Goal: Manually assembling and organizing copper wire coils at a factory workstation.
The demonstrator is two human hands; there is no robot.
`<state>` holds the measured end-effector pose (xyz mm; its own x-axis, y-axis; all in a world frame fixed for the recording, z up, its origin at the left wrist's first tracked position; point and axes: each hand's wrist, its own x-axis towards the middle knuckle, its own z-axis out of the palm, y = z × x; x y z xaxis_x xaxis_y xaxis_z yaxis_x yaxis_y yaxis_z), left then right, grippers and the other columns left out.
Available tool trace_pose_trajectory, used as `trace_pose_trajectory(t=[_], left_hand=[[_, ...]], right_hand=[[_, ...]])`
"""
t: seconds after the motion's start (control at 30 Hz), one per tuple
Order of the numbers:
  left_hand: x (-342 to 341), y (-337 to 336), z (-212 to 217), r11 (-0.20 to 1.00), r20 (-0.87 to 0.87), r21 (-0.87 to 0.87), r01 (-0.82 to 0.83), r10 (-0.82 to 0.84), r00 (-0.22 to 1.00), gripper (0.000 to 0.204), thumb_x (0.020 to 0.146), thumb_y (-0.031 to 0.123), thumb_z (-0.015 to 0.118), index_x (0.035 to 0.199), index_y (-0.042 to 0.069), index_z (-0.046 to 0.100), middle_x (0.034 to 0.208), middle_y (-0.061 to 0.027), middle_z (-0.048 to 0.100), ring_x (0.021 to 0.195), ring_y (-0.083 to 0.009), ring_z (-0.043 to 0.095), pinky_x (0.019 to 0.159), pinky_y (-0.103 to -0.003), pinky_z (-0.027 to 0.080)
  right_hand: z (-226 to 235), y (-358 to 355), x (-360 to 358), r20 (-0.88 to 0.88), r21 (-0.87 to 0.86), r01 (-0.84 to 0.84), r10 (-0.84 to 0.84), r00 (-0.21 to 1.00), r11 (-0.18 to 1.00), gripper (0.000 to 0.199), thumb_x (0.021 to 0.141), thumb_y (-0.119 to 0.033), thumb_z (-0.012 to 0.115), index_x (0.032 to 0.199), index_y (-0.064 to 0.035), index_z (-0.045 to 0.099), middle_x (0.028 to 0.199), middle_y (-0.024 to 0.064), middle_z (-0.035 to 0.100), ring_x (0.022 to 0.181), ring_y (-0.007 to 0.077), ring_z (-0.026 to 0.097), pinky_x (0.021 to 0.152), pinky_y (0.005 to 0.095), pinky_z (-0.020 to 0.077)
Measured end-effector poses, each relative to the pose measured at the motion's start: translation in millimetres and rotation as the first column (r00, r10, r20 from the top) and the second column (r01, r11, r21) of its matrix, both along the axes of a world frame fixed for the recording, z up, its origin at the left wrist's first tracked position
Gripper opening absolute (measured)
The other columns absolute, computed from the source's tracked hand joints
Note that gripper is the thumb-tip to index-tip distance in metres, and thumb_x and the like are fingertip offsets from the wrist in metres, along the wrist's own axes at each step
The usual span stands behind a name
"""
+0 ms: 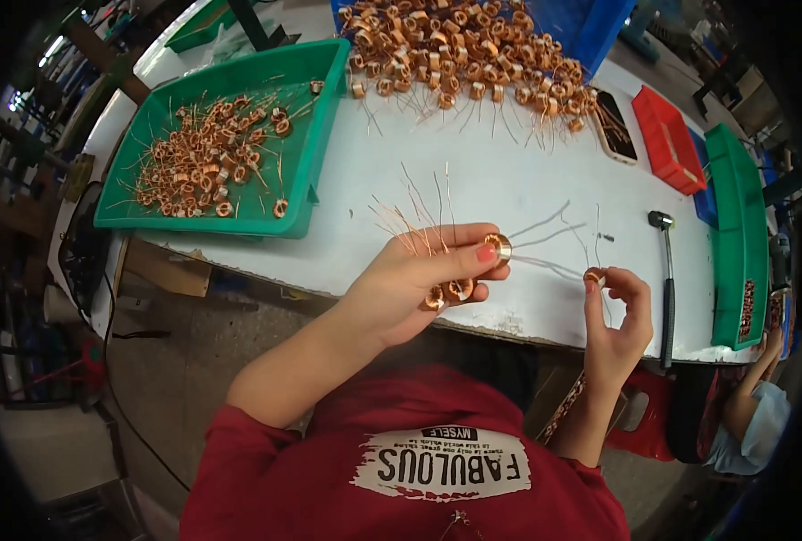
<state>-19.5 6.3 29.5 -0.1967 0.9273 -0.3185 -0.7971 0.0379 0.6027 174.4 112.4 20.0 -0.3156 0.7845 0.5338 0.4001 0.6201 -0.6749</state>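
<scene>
Copper coils everywhere. Your left hand (419,275) is closed around several small copper coils (460,288): one coil (497,245) pinched at the fingertips, two more tucked under the fingers, their thin wire leads (419,216) fanning up past the knuckles. Your right hand (619,311), just beside the left and a bit lower, pinches a single coil (595,278) between thumb and forefinger; pale wire leads run between the two hands. Both hands hover over the near edge of the white table (527,180). Hammer (667,279) lies just beyond the right hand's outer side, handle toward you. Green tray (302,171) with scattered coils sits up and out from the left hand. Big heap of coils (464,54) lies far ahead of both hands. Red bin (667,140) and green bin (734,234) sit beyond the hammer. Another person's arm (752,397) shows out past the right hand.
</scene>
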Motion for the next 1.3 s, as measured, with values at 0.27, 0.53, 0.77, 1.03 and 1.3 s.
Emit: trace_pose_trajectory(t=[0.27,0.53,0.77,1.03,1.3], left_hand=[[12.0,8.4,-14.8,0.999,0.129,0.036,-0.010,0.006,0.992,0.023,0.082,0.002,0.060,0.104,0.004,0.054,0.095,-0.0116,0.060,0.082,-0.0169,0.062,0.060,-0.021,0.050],[25.8,16.2,-18.9,0.986,-0.026,0.098,0.133,-0.131,0.991,0.017,0.079,0.002,0.063,0.094,0.003,0.055,0.098,-0.0131,0.059,0.078,-0.0173,0.061,0.056,-0.023,0.050],[29.9,20.0,-22.5,0.983,-0.354,0.163,0.079,-0.016,0.935,0.010,0.079,0.004,0.064,0.086,0.001,0.057,0.093,-0.0133,0.060,0.074,-0.0172,0.061,0.056,-0.023,0.052],[40.3,21.1,-24.1,0.996,-0.392,0.094,-0.012,0.048,0.919,0.011,0.086,0.007,0.055,0.090,-0.003,0.057,0.096,-0.0202,0.062,0.068,-0.0188,0.061,0.051,-0.024,0.052],[49.8,12.7,-20.5,0.996,-0.270,0.086,-0.012,0.035,0.962,0.019,0.081,0.006,0.063,0.098,-0.002,0.061,0.096,-0.0159,0.064,0.067,-0.0114,0.059,0.050,-0.018,0.050]], right_hand=[[-9.1,5.6,16.7,-0.023,-0.045,0.027,-0.028,0.999,0.999,0.019,0.071,0.002,0.064,0.089,-0.0028,0.058,0.082,0.0044,0.063,0.072,0.0128,0.053,0.070,0.0237,0.0409],[-14.5,9.7,29.5,0.003,-0.083,0.034,-0.034,0.999,0.996,0.021,0.072,0.002,0.064,0.092,-0.0014,0.057,0.084,0.0060,0.063,0.077,0.0125,0.053,0.073,0.0241,0.0412],[-13.3,8.4,32.1,-0.037,-0.120,-0.019,0.015,0.999,0.993,0.022,0.073,0.003,0.062,0.094,-0.0010,0.055,0.086,0.0079,0.062,0.079,0.0134,0.054,0.073,0.0236,0.0415],[-4.1,-13.0,6.5,-0.695,-0.483,-0.583,0.119,0.709,0.653,0.028,0.075,0.010,0.056,0.100,-0.0001,0.049,0.092,0.0112,0.058,0.081,0.0163,0.055,0.076,0.0244,0.0433],[-1.9,-23.5,-11.9,-0.548,-0.411,-0.542,0.277,0.790,0.733,0.030,0.074,0.013,0.056,0.100,0.0003,0.048,0.095,0.0116,0.055,0.082,0.0176,0.055,0.078,0.0264,0.0451]])
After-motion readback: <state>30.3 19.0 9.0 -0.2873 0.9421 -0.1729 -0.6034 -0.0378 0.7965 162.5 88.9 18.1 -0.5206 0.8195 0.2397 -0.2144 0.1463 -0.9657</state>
